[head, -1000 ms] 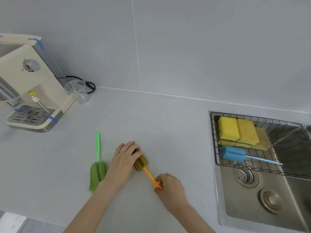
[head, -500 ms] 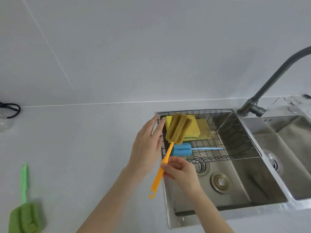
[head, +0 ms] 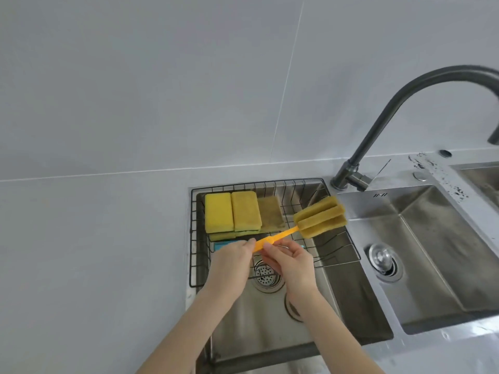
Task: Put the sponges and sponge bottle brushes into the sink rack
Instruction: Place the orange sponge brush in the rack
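An orange-handled bottle brush [head: 318, 217] with a mustard sponge head hangs over the wire sink rack [head: 193, 233], its head pointing right. My left hand [head: 232, 259] and my right hand [head: 289, 261] both pinch the orange handle's near end. Inside the rack lie two yellow sponges [head: 232, 211] side by side on top of others, with a darker olive sponge [head: 271, 213] to their right. A blue bottle brush [head: 222, 244] lies in the rack, mostly hidden under my hands.
The rack sits across the back of the left steel basin [head: 270, 325], above its drain [head: 266, 275]. A dark curved tap [head: 378, 122] stands behind, between this basin and the right basin [head: 421, 255]. Grey counter [head: 94, 265] spreads to the left.
The view swung right, so the green brush left on the counter is out of frame. The orange brush turned from pointing away over the sponges to pointing right, and my left hand closed onto its handle.
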`<state>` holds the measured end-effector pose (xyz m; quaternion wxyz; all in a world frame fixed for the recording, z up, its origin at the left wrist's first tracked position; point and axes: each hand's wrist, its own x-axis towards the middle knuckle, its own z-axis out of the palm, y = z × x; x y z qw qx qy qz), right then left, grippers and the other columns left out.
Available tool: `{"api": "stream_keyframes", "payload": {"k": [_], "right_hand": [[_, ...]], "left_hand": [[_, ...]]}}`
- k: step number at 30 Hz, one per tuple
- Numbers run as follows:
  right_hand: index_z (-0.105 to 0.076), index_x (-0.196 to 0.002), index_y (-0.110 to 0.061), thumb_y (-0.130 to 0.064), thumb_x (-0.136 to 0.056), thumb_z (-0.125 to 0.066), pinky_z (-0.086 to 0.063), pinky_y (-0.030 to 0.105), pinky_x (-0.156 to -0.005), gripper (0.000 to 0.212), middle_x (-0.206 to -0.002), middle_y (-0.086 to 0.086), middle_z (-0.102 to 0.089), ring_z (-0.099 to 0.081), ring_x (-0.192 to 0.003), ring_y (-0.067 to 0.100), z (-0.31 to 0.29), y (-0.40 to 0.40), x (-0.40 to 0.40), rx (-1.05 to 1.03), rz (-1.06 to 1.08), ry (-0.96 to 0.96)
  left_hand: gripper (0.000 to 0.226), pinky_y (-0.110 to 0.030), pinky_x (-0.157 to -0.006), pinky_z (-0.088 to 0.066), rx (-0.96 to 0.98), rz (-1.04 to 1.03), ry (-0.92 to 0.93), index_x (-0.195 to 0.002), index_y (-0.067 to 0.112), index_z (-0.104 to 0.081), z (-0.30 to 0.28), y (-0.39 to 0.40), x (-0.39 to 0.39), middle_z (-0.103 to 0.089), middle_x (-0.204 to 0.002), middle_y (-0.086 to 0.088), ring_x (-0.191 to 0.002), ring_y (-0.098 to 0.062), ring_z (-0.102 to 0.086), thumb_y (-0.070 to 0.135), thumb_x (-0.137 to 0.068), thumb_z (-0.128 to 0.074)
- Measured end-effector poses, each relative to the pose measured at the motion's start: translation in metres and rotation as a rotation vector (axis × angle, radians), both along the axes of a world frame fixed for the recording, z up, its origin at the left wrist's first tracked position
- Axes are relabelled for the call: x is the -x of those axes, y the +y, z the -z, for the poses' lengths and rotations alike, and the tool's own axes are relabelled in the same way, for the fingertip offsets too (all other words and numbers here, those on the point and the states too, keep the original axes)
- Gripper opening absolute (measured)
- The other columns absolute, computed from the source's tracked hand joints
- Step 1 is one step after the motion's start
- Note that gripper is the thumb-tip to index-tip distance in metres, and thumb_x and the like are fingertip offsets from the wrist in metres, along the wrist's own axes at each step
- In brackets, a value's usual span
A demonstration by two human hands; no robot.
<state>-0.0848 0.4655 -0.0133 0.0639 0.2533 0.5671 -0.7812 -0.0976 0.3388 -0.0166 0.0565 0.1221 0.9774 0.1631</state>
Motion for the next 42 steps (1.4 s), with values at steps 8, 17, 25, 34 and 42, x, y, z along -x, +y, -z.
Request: {"api": "stream_keyframes", "payload": {"k": [8,17,25,34,42], "right_hand": [[-0.061,-0.112,-0.019,-0.011,-0.075,-0.072,-0.045,0.019,-0.092,0.039,-0.115,-0.001,-0.067,-0.059,-0.108,0.011,-0.032,0.090,0.024,-1.362,-0.525,0.706],[-0.039,-0.130,-0.023,-0.024,-0.085,-0.059,-0.027,0.031,-0.110,0.050,-0.136,-0.003,-0.050,-0.040,-0.127,0.016,0.027,0.130,0.057,-1.580,-1.046,0.442],[-0.048,-0.120,-0.023,-0.016,-0.086,-0.054,-0.034,0.028,-0.096,0.035,-0.121,-0.003,-0.058,-0.048,-0.114,0.018,0.048,0.140,0.075,-1.567,-1.024,0.446],[-0.051,-0.116,-0.019,-0.012,-0.083,-0.055,-0.036,0.031,-0.094,0.034,-0.116,0.000,-0.058,-0.048,-0.112,0.020,0.066,0.151,0.081,-1.548,-1.094,0.369],[-0.051,-0.115,-0.020,-0.017,-0.082,-0.060,-0.038,0.028,-0.091,0.034,-0.117,-0.002,-0.058,-0.049,-0.109,0.018,0.076,0.148,0.081,-1.495,-1.113,0.295]], "left_hand": [[0.023,-0.032,-0.074,-0.049,0.103,0.005,-0.034,-0.112,0.017,-0.053,0.018,-0.004,0.030,-0.066,-0.103,-0.004,-0.090,-0.023,-0.061,0.010,-0.092,-0.046],[0.023,-0.034,-0.079,-0.048,0.146,0.036,-0.161,-0.112,0.012,-0.053,0.041,0.021,0.031,-0.064,-0.107,-0.009,-0.096,-0.024,-0.060,0.006,-0.092,-0.043],[0.030,-0.041,-0.092,-0.049,0.135,0.046,-0.246,-0.120,0.009,-0.053,0.058,0.037,0.042,-0.061,-0.118,-0.013,-0.108,-0.028,-0.058,0.004,-0.092,-0.046],[0.021,-0.035,-0.081,-0.049,0.249,0.124,-0.307,-0.110,0.010,-0.060,0.074,0.054,0.053,-0.060,-0.107,-0.011,-0.096,-0.026,-0.060,0.012,-0.093,-0.048],[0.021,-0.035,-0.082,-0.051,0.292,0.089,-0.351,-0.104,0.003,-0.061,0.079,0.057,0.059,-0.057,-0.107,-0.014,-0.096,-0.026,-0.060,0.017,-0.090,-0.055]]}}
